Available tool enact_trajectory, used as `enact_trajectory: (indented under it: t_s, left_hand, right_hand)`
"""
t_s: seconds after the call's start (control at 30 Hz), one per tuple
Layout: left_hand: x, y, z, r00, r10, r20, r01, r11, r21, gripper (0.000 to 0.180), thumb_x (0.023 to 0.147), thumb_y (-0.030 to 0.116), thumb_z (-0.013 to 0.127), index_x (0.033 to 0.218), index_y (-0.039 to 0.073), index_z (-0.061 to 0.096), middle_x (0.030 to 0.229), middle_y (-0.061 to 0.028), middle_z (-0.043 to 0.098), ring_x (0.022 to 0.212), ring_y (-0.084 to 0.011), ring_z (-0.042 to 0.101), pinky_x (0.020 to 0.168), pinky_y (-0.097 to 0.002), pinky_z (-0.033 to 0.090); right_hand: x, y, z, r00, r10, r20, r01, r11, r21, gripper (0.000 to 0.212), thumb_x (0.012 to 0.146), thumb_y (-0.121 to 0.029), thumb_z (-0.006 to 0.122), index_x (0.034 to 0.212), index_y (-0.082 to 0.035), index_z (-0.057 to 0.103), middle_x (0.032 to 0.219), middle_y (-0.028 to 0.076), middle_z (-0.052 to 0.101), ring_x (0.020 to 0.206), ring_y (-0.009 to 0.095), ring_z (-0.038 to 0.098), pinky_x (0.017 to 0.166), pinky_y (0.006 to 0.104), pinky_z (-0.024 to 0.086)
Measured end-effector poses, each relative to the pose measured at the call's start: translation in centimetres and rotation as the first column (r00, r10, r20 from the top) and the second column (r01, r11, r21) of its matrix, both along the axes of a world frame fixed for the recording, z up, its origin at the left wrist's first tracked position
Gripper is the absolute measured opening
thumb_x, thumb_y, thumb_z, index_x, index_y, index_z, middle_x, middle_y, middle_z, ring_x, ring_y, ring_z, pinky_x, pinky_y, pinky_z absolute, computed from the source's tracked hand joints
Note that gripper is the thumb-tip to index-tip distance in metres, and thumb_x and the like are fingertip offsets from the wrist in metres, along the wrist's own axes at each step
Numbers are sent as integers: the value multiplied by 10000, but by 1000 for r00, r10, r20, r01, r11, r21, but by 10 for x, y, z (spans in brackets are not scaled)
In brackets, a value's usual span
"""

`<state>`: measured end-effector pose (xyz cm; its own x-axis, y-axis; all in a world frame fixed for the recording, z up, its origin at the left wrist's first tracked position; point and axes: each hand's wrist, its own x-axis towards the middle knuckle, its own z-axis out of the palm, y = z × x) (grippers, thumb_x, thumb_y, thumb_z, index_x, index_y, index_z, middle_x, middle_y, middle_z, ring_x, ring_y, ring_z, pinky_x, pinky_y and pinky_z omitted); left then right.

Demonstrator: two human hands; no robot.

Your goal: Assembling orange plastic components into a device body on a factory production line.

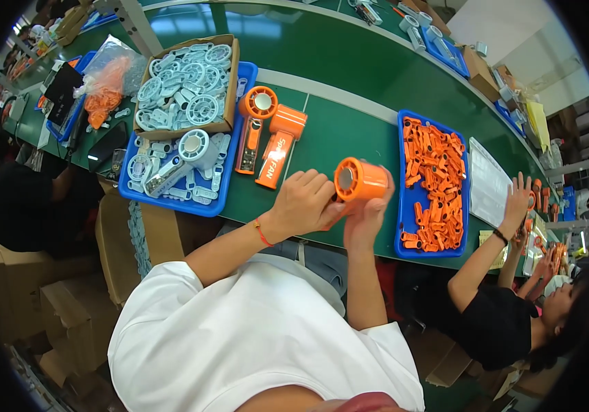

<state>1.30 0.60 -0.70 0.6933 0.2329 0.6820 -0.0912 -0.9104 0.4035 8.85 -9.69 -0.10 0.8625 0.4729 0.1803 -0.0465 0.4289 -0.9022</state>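
Note:
Over the front edge of the green bench I hold an orange handheld fan (363,180), its round grille turned up and to the left. My right hand (366,218) wraps the fan's head from the right and below. My left hand (304,200) is closed, with bent fingers at the fan's lower part, where the handle is mostly hidden. Left of my hands lie two more orange fans: one (282,145) with its casing on, another (249,141) with its handle's inside showing. A blue tray (400,206) of small orange plastic parts (435,182) stands to the right.
At the left, a blue tray (217,204) carries a cardboard box (234,82) of pale-blue fan parts and a pale-blue fan (183,161). Beyond it lies a plastic bag (106,82) with orange parts. On the right, a co-worker's arm (476,264) reaches near a clear plastic tray (490,182).

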Motion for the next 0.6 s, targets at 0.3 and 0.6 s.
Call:
enact_trajectory:
  t_s: [0.3, 0.6]
  left_hand:
    - [12, -16, -1, 994, 5, 112, 17, 979, -203, 409, 831, 400, 559, 659, 42, 462, 595, -94, 414, 516, -264, 419, 489, -363, 334]
    - [5, -9, -10, 990, -77, 122, 102, 971, -217, 404, 795, 383, 632, 614, 59, 470, 563, -69, 392, 502, -236, 401, 483, -341, 316]
  right_hand:
    - [19, 8, 7, 974, -153, 166, 163, 985, -53, 504, 890, -476, 486, 1067, -4, 470, 974, 120, 540, 845, 185, 565, 722, 289, 493]
    - [19, 7, 2, 993, -44, -108, 34, 995, -89, 407, 922, -397, 429, 1084, -24, 459, 976, 133, 562, 865, 207, 586, 740, 307, 509]
